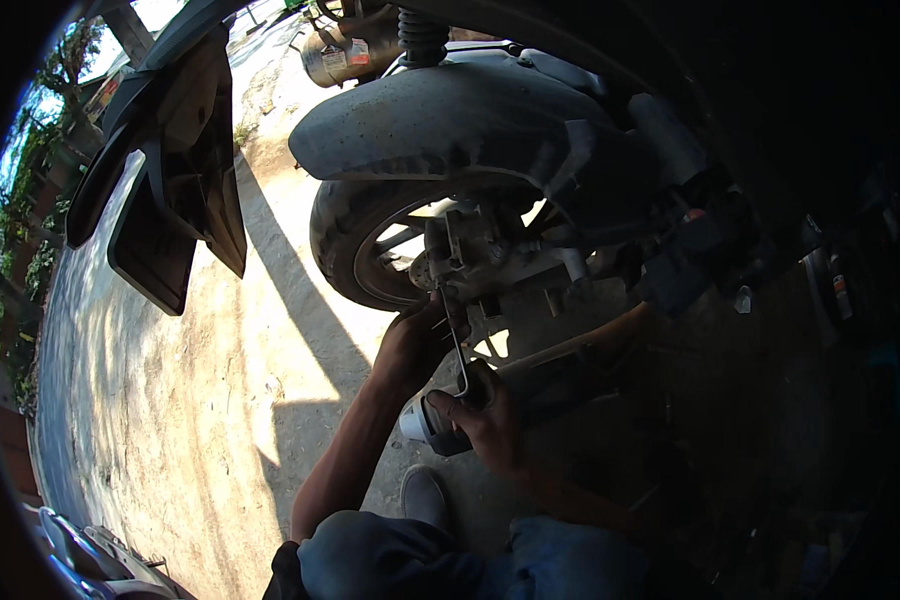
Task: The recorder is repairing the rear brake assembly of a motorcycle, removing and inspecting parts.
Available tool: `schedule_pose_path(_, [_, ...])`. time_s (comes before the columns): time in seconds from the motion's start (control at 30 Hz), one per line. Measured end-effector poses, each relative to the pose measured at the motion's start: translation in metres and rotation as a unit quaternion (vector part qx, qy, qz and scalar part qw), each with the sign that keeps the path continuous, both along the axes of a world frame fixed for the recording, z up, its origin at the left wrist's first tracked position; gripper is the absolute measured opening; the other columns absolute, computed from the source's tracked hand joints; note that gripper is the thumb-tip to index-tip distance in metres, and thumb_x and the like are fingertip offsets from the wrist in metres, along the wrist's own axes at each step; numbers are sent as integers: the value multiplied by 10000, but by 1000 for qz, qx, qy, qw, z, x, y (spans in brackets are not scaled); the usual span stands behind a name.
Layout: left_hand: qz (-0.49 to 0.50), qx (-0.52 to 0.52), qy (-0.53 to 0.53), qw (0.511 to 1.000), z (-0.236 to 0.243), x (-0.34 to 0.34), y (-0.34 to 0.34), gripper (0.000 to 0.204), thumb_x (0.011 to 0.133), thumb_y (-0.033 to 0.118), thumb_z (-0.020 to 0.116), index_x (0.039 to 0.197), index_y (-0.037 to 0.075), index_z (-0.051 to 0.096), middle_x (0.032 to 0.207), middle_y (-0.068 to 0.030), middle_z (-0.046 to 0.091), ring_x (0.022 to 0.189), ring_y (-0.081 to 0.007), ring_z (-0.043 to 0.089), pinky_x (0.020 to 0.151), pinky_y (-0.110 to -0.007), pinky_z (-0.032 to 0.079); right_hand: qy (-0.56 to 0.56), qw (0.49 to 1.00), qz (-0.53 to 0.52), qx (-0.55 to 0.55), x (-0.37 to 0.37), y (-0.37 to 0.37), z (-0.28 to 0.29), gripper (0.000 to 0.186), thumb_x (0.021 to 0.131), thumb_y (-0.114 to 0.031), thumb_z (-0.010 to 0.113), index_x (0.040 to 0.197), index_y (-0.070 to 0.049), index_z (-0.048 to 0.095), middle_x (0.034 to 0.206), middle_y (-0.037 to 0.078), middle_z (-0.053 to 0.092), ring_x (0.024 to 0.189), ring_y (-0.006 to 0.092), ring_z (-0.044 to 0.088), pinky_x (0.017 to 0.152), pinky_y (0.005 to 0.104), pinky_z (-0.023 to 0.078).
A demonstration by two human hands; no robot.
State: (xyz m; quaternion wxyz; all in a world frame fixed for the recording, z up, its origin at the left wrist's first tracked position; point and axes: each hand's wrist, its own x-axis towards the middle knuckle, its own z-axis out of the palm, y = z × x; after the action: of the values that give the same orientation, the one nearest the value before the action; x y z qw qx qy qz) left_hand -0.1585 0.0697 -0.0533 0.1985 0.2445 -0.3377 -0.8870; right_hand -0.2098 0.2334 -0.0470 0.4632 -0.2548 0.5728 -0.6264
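A thin, bent metal rod tool [457, 342], L-shaped and like a hex key, runs up toward the rear wheel [332, 250] of a motorcycle. My right hand [487, 420] is closed around its lower, bent end, thumb pressed along it. Higher up, my left hand [417, 338] is closed near the tool's upper end, beside the dark brake parts [460, 240] at the wheel hub. Shadow hides the left fingertips and the exact spot where the tool's tip sits. Below the tool lies the exhaust muffler [545, 395] with its pale end cap [412, 422], close to my right hand.
Over the wheel curves a dusty rear fender [420, 115], with a coil spring [422, 38] above. Dark bodywork with a plate-like flap [160, 235] hangs at upper left. A cylindrical tank [335, 55] stands behind. My shoe [425, 497] rests on the sunlit concrete ground [210, 400].
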Motion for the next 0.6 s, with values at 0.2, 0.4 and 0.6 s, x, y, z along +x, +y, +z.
schedule_pose_path(0.2, [-14,32,78,996,-8,2,-3,241,1043,148,477,1222,0,540,1039,-55,596,945,-173,590,908,-339,482,459,881,-76,-86,-15,-6,-33,216,914,-154,690,1013,-8,565,874,106,612,762,196,618,684,403,472])
schedule_pose_path(0.4, [-30,3,28,999,4,-5,0,284,1044,176,498,1258,-9,528,1085,-71,591,964,-161,603,876,-325,504,-63,989,132,-35,-44,10,-40,389,990,-305,605,1249,-15,582,724,80,640,725,185,665,750,336,533])
schedule_pose_path(0.6, [4,-70,-57,996,22,-3,1,312,1033,220,541,1225,-25,559,1062,-85,635,895,-152,642,808,-307,540,457,882,21,113,-25,-8,33,472,977,-351,625,1335,-51,557,602,80,596,579,149,625,607,322,524])
